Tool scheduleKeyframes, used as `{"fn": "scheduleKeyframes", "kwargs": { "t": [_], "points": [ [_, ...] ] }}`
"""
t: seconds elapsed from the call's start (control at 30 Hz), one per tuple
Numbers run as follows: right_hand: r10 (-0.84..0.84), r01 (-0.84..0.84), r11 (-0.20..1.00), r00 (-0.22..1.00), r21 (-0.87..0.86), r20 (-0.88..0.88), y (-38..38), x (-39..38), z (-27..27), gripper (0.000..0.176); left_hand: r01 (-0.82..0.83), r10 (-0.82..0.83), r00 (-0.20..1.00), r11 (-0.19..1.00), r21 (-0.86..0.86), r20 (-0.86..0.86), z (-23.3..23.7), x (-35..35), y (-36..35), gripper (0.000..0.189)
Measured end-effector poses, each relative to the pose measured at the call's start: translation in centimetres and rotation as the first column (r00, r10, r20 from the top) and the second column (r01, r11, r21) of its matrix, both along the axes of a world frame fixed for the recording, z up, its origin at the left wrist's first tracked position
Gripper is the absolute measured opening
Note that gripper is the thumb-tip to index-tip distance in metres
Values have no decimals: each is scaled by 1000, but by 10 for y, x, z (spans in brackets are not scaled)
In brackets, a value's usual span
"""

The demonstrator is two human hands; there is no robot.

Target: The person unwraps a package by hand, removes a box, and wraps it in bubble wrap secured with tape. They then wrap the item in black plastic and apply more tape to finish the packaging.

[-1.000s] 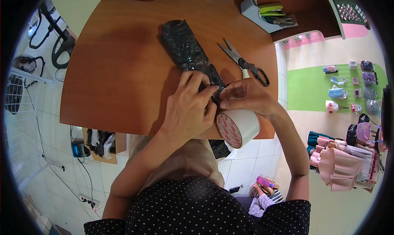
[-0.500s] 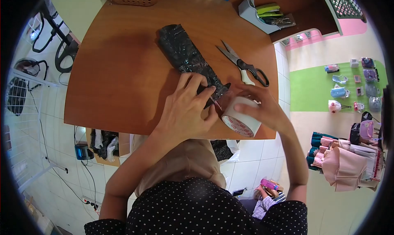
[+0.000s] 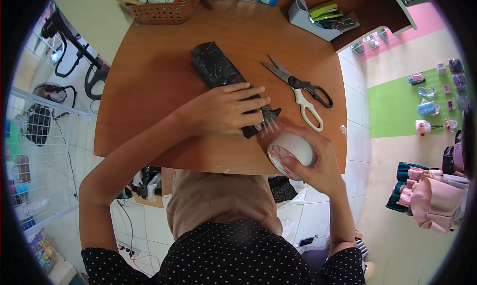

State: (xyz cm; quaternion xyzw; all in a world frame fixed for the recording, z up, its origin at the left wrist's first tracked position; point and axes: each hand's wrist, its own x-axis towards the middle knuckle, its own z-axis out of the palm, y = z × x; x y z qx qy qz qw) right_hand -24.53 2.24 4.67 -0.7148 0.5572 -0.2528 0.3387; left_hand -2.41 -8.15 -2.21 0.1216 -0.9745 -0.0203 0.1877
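Observation:
A long package wrapped in black plastic (image 3: 216, 66) lies slantwise on the wooden desk. My left hand (image 3: 226, 108) rests flat across its near half, fingers stretched out and partly hiding it. My right hand (image 3: 315, 158) grips a roll of clear tape (image 3: 293, 153) by its sides, just right of the package's near end. A strip of clear tape (image 3: 270, 125) runs from the roll to that end. Beyond my right hand lie scissors (image 3: 295, 81) with black and white handles, their blades apart.
The wooden desk (image 3: 149, 86) has a brown basket (image 3: 166, 12) at its far left. A grey organizer (image 3: 313, 24) with a green stapler stands at the far right. A white wire rack (image 3: 42, 160) is on the left, and wrapped goods lie beyond the desk on the right.
My left hand has gone from bent fingers at the package's near end to lying flat across it. The tape roll is turned slightly, still in my right hand. The camera view has shifted.

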Motion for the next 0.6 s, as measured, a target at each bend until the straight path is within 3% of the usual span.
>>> {"fn": "scheduleKeyframes", "kwargs": {
  "t": [0.07, 0.13, 0.17, 0.23, 0.33, 0.47, 0.6],
  "points": [
    [22, -22, 998, 1000, 53, -3, -13, 1, 9, 45, 63, -62, 998, 993, -99, 8, -5, -2, -4, 37],
    [199, -161, 972, 950, 169, -241, -30, -5, 13, 52, 63, -66, 998, 990, -130, -24, -5, -3, -6, 36],
    [188, -152, 975, 955, 163, -232, -40, -8, 14, 52, 75, -77, 997, 988, -134, -13, -5, -4, -5, 36],
    [309, -229, 903, 933, 364, -182, -55, -12, 15, 52, 41, -42, 999, 992, -117, -11, -4, -5, -4, 38],
    [350, -297, 903, 927, 311, -132, -59, -19, 6, 52, 17, -16, 1000, 987, -158, 3, -7, -8, -5, 39],
    [322, -276, 926, 934, 259, -154, -54, -20, 10, 47, -2, -8, 1000, 950, -311, -30, -7, -9, -6, 37],
    [160, -191, 912, 980, 364, 115, -52, -25, 1, 38, 78, -64, 996, 966, -248, 62, 6, -6, -10, 34]
  ]
}}
